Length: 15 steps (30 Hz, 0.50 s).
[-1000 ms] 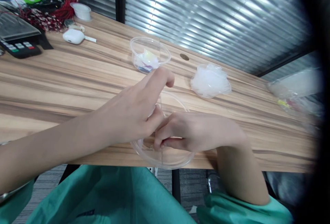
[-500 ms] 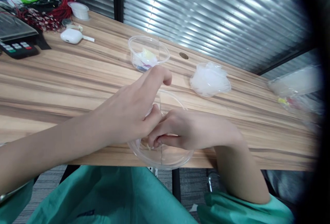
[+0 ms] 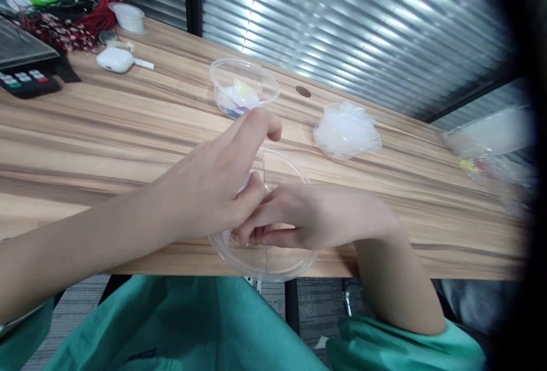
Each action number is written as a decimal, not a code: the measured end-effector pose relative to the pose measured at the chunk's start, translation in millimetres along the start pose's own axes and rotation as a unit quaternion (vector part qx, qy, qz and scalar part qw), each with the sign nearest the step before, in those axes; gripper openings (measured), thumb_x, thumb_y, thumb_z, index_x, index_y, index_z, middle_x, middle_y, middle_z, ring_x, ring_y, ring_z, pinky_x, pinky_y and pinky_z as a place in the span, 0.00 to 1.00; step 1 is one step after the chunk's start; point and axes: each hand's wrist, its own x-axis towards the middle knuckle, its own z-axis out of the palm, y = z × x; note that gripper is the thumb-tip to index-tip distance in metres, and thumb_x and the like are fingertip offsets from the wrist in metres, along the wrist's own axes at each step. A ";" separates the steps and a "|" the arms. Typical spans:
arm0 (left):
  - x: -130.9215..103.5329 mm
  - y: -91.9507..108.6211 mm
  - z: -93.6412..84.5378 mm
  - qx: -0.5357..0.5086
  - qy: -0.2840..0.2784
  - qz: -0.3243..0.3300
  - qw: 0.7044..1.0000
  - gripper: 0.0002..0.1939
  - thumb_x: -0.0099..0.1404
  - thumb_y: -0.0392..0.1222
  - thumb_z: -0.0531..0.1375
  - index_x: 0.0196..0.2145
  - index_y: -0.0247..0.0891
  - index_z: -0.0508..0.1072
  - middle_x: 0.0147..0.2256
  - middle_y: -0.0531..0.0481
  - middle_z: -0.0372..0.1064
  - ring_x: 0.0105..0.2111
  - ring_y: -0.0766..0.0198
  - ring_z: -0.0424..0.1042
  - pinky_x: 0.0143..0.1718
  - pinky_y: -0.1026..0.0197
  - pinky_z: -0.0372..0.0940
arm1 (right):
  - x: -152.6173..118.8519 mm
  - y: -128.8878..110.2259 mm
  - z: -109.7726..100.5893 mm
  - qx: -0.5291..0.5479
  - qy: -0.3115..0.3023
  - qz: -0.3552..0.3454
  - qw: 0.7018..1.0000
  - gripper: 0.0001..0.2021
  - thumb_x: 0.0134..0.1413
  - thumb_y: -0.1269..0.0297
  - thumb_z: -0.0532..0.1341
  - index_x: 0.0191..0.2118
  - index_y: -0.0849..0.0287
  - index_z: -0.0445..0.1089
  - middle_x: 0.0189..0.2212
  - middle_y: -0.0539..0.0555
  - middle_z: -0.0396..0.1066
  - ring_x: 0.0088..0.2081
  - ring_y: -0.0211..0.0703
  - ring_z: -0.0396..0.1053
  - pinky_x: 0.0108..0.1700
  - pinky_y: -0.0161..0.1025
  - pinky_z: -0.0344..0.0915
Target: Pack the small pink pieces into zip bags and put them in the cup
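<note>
A round clear plastic bowl (image 3: 273, 274) stands at the table's near edge, below both hands. My left hand (image 3: 217, 183) is over its left side, fingers curled in and the index finger bent above the rest. A bit of whitish plastic shows by its thumb, but what it grips is hidden. My right hand (image 3: 294, 217) reaches down into the bowl from the right, fingertips and thumb pressed together in a pinch. Whatever lies between them is too small or covered to make out. The two hands touch or overlap at the thumb and knuckles.
Behind my hands sits a second clear bowl (image 3: 267, 100) with small packets. Right of it is a bag of whitish plastic pieces (image 3: 347, 131). Further left lie a white earbud case (image 3: 115, 60), a dark device with buttons (image 3: 29, 83) and red wires (image 3: 96, 17). Plastic bags (image 3: 491, 131) lie far right.
My right fingertips have shifted slightly left inside the bowl, still pinched. My left hand keeps nearly the same pose. The whole view has shifted a little.
</note>
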 end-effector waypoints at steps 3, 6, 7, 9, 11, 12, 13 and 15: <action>-0.5 0.0 -0.1 0.002 0.007 0.003 1.000 0.20 0.62 0.32 0.54 0.51 0.42 0.56 0.54 0.43 0.61 0.33 0.63 0.69 0.32 0.55 0.67 | 0.1 -0.1 0.5 -0.001 0.001 -0.002 1.000 0.14 0.56 0.79 0.57 0.41 0.56 0.75 0.37 0.50 0.74 0.38 0.37 0.67 0.42 0.33 0.64; -0.6 0.9 -1.0 -0.001 0.008 0.005 1.000 0.21 0.62 0.30 0.54 0.51 0.42 0.55 0.52 0.45 0.62 0.34 0.63 0.69 0.34 0.56 0.67 | -0.4 0.4 0.1 -0.004 -0.003 0.003 1.000 0.14 0.55 0.80 0.57 0.40 0.56 0.75 0.38 0.49 0.74 0.38 0.37 0.68 0.41 0.33 0.64; -0.5 1.4 -1.5 -0.002 0.007 0.006 1.000 0.21 0.62 0.29 0.53 0.51 0.42 0.55 0.52 0.46 0.62 0.35 0.64 0.69 0.35 0.56 0.66 | -0.6 0.6 -0.1 -0.004 -0.004 0.006 1.000 0.14 0.55 0.80 0.57 0.39 0.56 0.75 0.37 0.49 0.75 0.38 0.37 0.68 0.40 0.32 0.64; -0.3 2.4 -2.5 0.000 -0.001 0.000 1.000 0.21 0.62 0.27 0.52 0.51 0.40 0.55 0.51 0.46 0.62 0.36 0.64 0.68 0.36 0.57 0.66 | -1.1 0.6 -0.5 -0.004 -0.010 0.007 1.000 0.13 0.56 0.79 0.57 0.38 0.56 0.75 0.38 0.49 0.75 0.38 0.37 0.69 0.39 0.32 0.64; -0.4 2.9 -2.9 0.001 -0.002 0.000 1.000 0.21 0.61 0.27 0.53 0.51 0.39 0.56 0.50 0.45 0.62 0.35 0.64 0.68 0.36 0.57 0.66 | -1.4 0.3 -0.8 -0.002 -0.011 0.003 1.000 0.13 0.56 0.79 0.57 0.38 0.57 0.75 0.38 0.49 0.75 0.38 0.36 0.69 0.39 0.31 0.63; -0.7 2.9 -2.8 0.000 0.000 0.002 1.000 0.21 0.61 0.28 0.53 0.51 0.38 0.56 0.51 0.45 0.62 0.35 0.64 0.68 0.36 0.57 0.66 | -1.4 0.0 -0.9 -0.001 -0.011 -0.001 1.000 0.13 0.56 0.79 0.57 0.38 0.57 0.75 0.39 0.49 0.75 0.38 0.36 0.70 0.38 0.31 0.63; -0.9 2.8 -2.6 -0.002 0.004 0.005 1.000 0.20 0.61 0.28 0.53 0.51 0.38 0.56 0.51 0.45 0.62 0.34 0.64 0.68 0.35 0.56 0.66 | -1.4 -0.1 -0.9 0.001 -0.011 -0.005 1.000 0.13 0.56 0.80 0.57 0.38 0.57 0.75 0.39 0.49 0.76 0.38 0.36 0.70 0.39 0.31 0.63; -1.6 2.4 -2.0 -0.004 0.005 0.003 1.000 0.20 0.62 0.30 0.54 0.51 0.40 0.55 0.52 0.44 0.61 0.33 0.64 0.69 0.33 0.56 0.66 | -1.1 -0.2 -0.9 0.005 -0.016 -0.009 1.000 0.13 0.56 0.79 0.56 0.39 0.57 0.75 0.40 0.49 0.76 0.38 0.36 0.70 0.39 0.31 0.64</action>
